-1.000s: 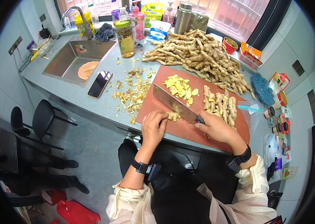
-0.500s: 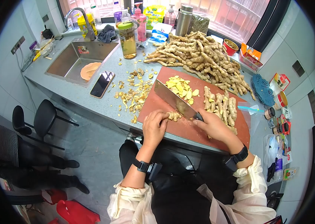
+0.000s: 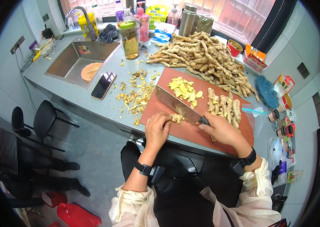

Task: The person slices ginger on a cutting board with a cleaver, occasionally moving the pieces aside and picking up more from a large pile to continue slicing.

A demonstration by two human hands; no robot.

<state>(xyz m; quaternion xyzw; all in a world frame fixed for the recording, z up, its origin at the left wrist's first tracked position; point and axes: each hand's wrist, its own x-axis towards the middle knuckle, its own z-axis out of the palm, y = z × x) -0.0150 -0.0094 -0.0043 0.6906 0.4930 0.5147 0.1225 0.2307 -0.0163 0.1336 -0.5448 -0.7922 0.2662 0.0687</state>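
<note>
Hands closed on cleaver (image 3: 177,105) and ginger piece (image 3: 176,118); slices (image 3: 184,89), peeled roots (image 3: 224,106) just beyond.

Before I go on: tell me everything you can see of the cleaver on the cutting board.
The cleaver has a broad, rectangular blade of grey metal, dull and smeared. Its dark handle is mostly hidden inside the right hand, which grips it. The blade runs diagonally from the grip up and to the left across the reddish cutting board, its edge beside the ginger piece that the left hand pins down. Yellow ginger slices lie just beyond it.
</note>
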